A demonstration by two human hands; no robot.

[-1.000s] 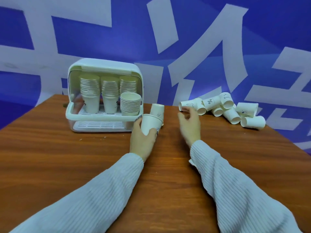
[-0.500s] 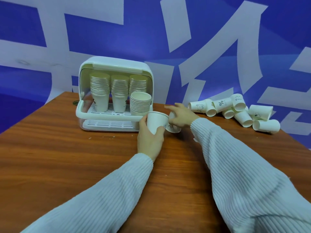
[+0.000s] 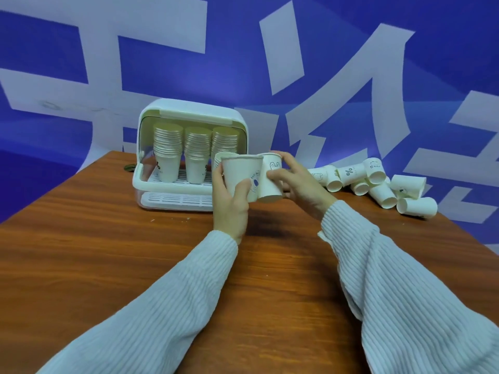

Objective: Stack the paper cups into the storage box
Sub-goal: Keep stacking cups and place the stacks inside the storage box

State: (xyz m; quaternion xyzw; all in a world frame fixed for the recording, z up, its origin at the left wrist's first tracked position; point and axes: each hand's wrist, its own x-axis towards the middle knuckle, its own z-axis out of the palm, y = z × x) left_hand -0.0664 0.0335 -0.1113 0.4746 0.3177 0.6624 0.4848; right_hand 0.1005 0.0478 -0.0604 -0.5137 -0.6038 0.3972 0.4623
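1. Head view: the storage box (image 3: pixel 145 182) already holds tall cup stacks (image 3: pixel 167 152); loose cups (image 3: pixel 378 182) lie heaped on the table's right, waiting.
2. The left hand (image 3: pixel 232 201) grips one paper cup (image 3: pixel 243 174); the right hand (image 3: pixel 299 184) pinches a second cup (image 3: pixel 271 179) touching it, just in front of the box.

Wooden surface before a blue backdrop

A reddish-brown wood-grain surface (image 3: pixel 108 265) stood before a blue wall banner with large pale grey-white strokes (image 3: pixel 351 76). A small dark object (image 3: pixel 130 167), too small to identify, lay near the surface's far edge.
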